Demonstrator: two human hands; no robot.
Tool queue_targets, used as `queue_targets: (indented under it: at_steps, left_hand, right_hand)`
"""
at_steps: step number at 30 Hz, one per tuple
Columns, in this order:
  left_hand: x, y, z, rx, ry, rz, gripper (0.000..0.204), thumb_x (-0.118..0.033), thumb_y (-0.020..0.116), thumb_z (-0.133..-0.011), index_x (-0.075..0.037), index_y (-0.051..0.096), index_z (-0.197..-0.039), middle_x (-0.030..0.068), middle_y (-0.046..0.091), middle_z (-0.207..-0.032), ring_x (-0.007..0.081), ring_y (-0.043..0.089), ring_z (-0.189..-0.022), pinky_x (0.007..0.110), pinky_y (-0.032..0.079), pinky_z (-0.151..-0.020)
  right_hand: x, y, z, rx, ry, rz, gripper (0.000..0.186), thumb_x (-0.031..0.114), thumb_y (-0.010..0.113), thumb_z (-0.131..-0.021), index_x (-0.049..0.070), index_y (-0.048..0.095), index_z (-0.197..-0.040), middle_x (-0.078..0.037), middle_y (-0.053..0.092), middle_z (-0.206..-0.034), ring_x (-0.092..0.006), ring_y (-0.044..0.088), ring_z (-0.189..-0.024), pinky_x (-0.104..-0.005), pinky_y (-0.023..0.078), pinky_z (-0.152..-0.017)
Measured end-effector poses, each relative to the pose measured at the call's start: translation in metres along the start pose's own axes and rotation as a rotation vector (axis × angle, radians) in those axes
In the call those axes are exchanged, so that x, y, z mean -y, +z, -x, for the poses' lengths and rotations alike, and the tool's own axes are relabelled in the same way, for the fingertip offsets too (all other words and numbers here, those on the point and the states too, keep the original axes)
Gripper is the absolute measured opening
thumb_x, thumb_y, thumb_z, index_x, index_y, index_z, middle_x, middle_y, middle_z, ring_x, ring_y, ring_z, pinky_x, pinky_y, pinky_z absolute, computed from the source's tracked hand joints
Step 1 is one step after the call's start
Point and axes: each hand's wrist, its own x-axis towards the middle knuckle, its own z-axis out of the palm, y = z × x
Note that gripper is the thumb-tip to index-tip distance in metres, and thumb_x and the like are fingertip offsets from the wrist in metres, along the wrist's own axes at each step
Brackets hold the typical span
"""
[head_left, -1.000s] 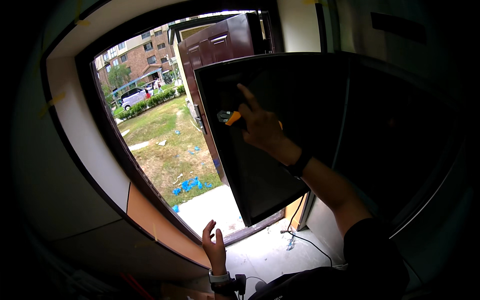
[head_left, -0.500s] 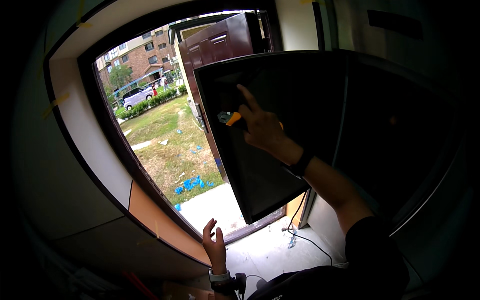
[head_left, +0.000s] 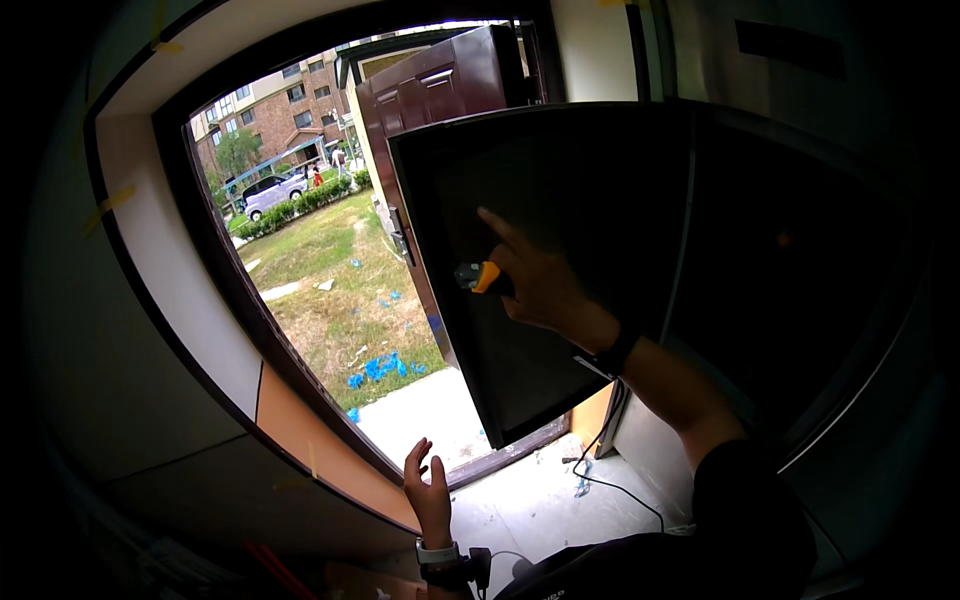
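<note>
The panel (head_left: 560, 370), black-framed and dark-faced, stands in front of the person, and all positions are given from it. The right hand (head_left: 550, 285) is in front of the panel's face, its index finger extended toward the upper part, the other visible fingers curled round an orange-and-dark tool (head_left: 484, 277). The tool lies before the panel's left half, head toward the left edge; its handle is mostly hidden in the grip. Whether fingertip or tool touches the face cannot be told. The left hand (head_left: 428, 500) is raised below and left of the panel's lower corner, thumb apart from the fingers, nothing seen in it. A maroon door (head_left: 440, 80) stands open behind the panel's upper left; a black cable (head_left: 635, 497) runs below it over the floor (head_left: 520, 510). Risks, as judged: the tool's hard head could scratch the face if the wrist dips or turns while the finger points. The panel's support is not visible; were it loose, a firm push could shift it, the left hand being clear. A step beneath the panel could snag the slack cable.
</note>
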Motion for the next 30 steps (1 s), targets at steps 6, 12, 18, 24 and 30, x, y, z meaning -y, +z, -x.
queue_targets:
  at_steps: [6, 12, 18, 24, 30]
  left_hand:
    - [-0.001, 0.000, -0.005, 0.031, -0.026, -0.017, 0.037, -0.009, 0.056, -0.091, 0.000, 0.055, -0.127, 0.0156, 0.062, -0.122, 0.0238, 0.059, -0.114, 0.035, 0.046, -0.093]
    - [0.006, 0.004, -0.008, 0.013, -0.024, -0.026, 0.036, -0.010, 0.057, -0.090, -0.003, 0.058, -0.125, 0.0139, 0.064, -0.120, 0.0257, 0.060, -0.113, 0.038, 0.046, -0.093]
    - [-0.008, 0.021, -0.011, 0.191, -0.004, -0.029, 0.034, -0.013, 0.060, -0.090, -0.005, 0.060, -0.123, 0.0118, 0.065, -0.120, 0.0256, 0.061, -0.111, 0.039, 0.048, -0.091]
    - [-0.021, 0.056, 0.011, 0.872, 0.022, 0.094, 0.035, -0.025, 0.063, -0.094, -0.006, 0.058, -0.123, 0.0086, 0.063, -0.124, 0.0235, 0.060, -0.111, 0.034, 0.048, -0.089]
    - [-0.017, 0.082, 0.024, 1.064, -0.002, 0.167, 0.032, -0.020, 0.061, -0.095, -0.006, 0.057, -0.123, 0.0103, 0.066, -0.114, 0.0232, 0.064, -0.104, 0.035, 0.050, -0.087]
  right_hand:
    - [0.016, -0.009, 0.071, 0.167, 0.273, -0.143, 0.032, 0.000, 0.068, -0.069, 0.004, 0.056, -0.098, -0.014, 0.041, -0.146, -0.0322, 0.065, -0.094, -0.0385, 0.055, -0.073]
    - [0.040, -0.005, 0.136, 0.050, 0.503, -0.368, 0.024, -0.003, 0.064, -0.077, 0.002, 0.054, -0.098, -0.016, 0.055, -0.126, -0.0274, 0.064, -0.095, -0.0333, 0.051, -0.074]
    - [0.060, -0.008, 0.188, 0.330, 1.011, -0.842, 0.015, 0.008, 0.059, -0.092, 0.003, 0.058, -0.105, -0.012, 0.065, -0.103, -0.0208, 0.063, -0.090, -0.0337, 0.051, -0.078]
    - [0.094, -0.020, 0.190, 0.706, 1.169, -1.035, 0.028, 0.021, 0.055, -0.096, 0.004, 0.057, -0.119, -0.009, 0.064, -0.102, -0.0146, 0.061, -0.083, -0.0283, 0.049, -0.072]
    - [0.105, -0.024, 0.200, 0.586, 1.064, -1.117, 0.032, 0.023, 0.055, -0.097, 0.007, 0.055, -0.124, -0.009, 0.063, -0.119, -0.0160, 0.061, -0.092, -0.0300, 0.050, -0.078]
